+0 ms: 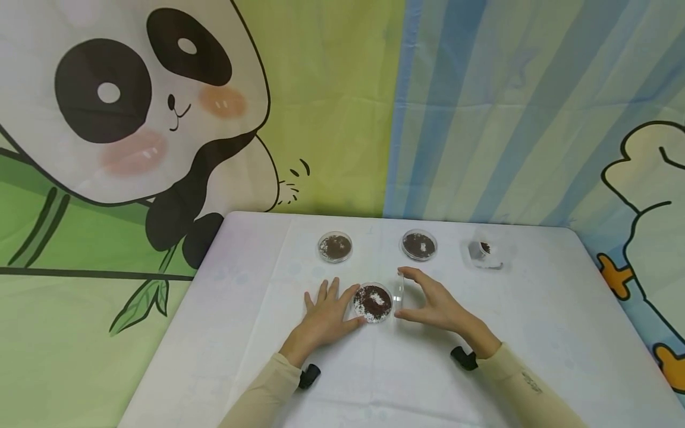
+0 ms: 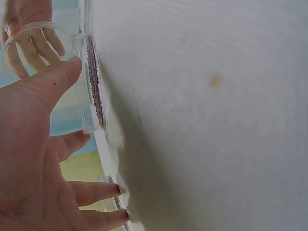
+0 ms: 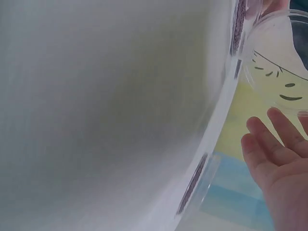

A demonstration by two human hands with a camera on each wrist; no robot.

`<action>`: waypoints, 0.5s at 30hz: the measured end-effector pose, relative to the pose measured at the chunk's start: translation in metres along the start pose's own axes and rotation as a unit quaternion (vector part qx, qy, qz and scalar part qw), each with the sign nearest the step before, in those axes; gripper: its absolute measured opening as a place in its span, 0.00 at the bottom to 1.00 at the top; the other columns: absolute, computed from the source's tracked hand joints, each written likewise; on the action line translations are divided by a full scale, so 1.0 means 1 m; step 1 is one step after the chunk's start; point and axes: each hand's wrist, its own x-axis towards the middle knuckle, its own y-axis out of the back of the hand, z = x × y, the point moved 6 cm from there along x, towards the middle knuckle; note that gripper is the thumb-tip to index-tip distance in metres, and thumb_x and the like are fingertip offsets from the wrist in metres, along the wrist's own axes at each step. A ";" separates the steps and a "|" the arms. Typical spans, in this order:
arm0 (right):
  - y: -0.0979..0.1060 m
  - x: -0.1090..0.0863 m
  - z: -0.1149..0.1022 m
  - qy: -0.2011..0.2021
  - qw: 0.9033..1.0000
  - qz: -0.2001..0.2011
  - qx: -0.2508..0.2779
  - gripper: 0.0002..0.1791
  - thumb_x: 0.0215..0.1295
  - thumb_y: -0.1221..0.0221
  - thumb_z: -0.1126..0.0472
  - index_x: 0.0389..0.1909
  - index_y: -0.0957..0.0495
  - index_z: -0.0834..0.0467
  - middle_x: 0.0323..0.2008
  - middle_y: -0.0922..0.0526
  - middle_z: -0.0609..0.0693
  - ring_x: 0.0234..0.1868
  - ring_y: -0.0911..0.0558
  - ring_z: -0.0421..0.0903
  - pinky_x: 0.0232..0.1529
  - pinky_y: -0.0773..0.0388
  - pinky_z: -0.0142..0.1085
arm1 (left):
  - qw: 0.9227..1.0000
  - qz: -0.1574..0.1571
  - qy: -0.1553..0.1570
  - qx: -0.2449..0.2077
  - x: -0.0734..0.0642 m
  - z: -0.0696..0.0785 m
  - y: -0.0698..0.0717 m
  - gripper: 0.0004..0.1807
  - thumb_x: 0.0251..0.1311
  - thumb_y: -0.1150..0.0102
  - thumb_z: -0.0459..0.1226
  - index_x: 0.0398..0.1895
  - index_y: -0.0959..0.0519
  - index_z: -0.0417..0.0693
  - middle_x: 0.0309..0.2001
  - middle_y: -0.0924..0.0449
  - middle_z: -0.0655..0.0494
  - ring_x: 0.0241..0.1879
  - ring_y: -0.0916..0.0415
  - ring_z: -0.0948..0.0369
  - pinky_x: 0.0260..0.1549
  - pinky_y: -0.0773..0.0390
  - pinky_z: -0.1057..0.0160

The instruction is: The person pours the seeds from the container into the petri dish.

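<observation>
A round clear petri dish (image 1: 373, 303) stands on the white table, with dark brown granules spread unevenly over its bottom. The thumb and forefinger of my left hand (image 1: 327, 318) hold it from the left side, the other fingers spread on the cloth. Just right of the dish, my right hand (image 1: 436, 306) grips a clear round lid (image 1: 398, 295) by its edge between thumb and fingers. The lid stands on edge, upright. In the left wrist view the granules (image 2: 95, 82) form a thin layer in the dish. The right wrist view shows the transparent lid (image 3: 269, 53) above the table.
Two more petri dishes with dark granules stand farther back, a left one (image 1: 335, 246) and a right one (image 1: 419, 245). At the back right is a clear container (image 1: 476, 251) with a small cup of dark granules (image 1: 484, 248). A printed curtain (image 1: 332, 107) hangs behind the table.
</observation>
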 end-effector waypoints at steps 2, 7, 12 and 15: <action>-0.003 0.002 0.000 0.012 1.000 0.001 0.020 0.52 0.51 0.23 0.47 0.73 0.38 0.57 0.68 0.30 0.57 0.67 0.29 0.57 0.64 0.32 0.55 | 1.000 0.001 -0.001 -0.001 0.000 0.000 0.001 0.43 0.62 0.44 0.66 0.78 0.41 0.65 0.76 0.52 0.33 0.74 0.59 0.33 0.59 0.59 0.20; -0.012 0.008 -0.005 0.036 0.997 -0.008 0.069 0.52 0.50 0.22 0.56 0.74 0.40 0.59 0.68 0.33 0.60 0.65 0.28 0.60 0.65 0.32 0.52 | 1.000 0.000 0.001 0.001 0.000 0.000 0.000 0.44 0.61 0.45 0.67 0.78 0.41 0.65 0.76 0.52 0.34 0.74 0.59 0.33 0.59 0.59 0.20; -0.015 0.012 -0.022 0.042 0.993 -0.015 0.105 0.53 0.49 0.22 0.65 0.73 0.42 0.65 0.67 0.35 0.68 0.62 0.28 0.70 0.59 0.30 0.61 | 1.000 -0.006 0.006 0.005 0.002 -0.002 -0.001 0.44 0.62 0.46 0.67 0.78 0.42 0.66 0.77 0.53 0.35 0.75 0.60 0.34 0.60 0.60 0.21; -0.014 0.014 -0.035 0.042 0.991 -0.017 0.123 0.51 0.49 0.23 0.68 0.72 0.42 0.69 0.65 0.36 0.72 0.59 0.28 0.74 0.55 0.29 0.66 | 1.000 -0.007 0.008 0.006 0.002 -0.003 -0.002 0.44 0.61 0.46 0.68 0.78 0.42 0.67 0.77 0.53 0.35 0.75 0.61 0.35 0.60 0.60 0.21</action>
